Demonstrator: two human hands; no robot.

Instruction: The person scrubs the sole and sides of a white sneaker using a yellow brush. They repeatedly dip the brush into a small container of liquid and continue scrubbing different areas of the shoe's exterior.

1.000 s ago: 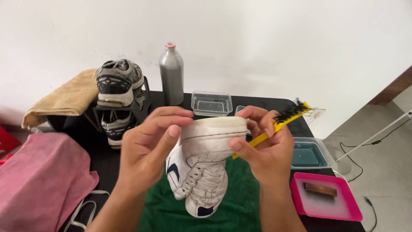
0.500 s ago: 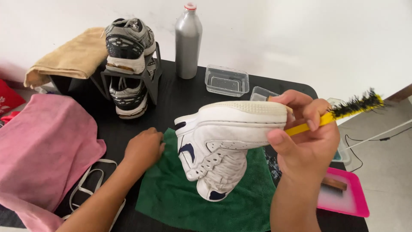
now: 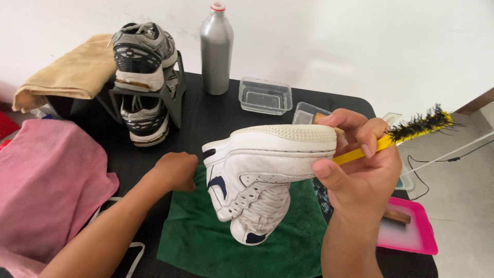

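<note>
Low in the frame's middle, the right hand [image 3: 360,170] grips both a white sneaker [image 3: 262,175] by its heel, sole up, long axis running left, and a yellow brush [image 3: 411,131]. The left hand [image 3: 175,170], curled shut on nothing visible, rests on the counter [image 3: 216,118] at the green cloth's [image 3: 206,242] edge, just left of the sneaker's toe.

white sneaker [image 3: 257,175] with navy accents, yellow brush [image 3: 406,133] with black bristles, green cloth [image 3: 206,242], pink towel [image 3: 46,180]

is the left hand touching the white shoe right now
Apart. The head view shows the left hand resting on the edge of the green cloth, with black table between it and the white shoe, held by the right hand.
</note>
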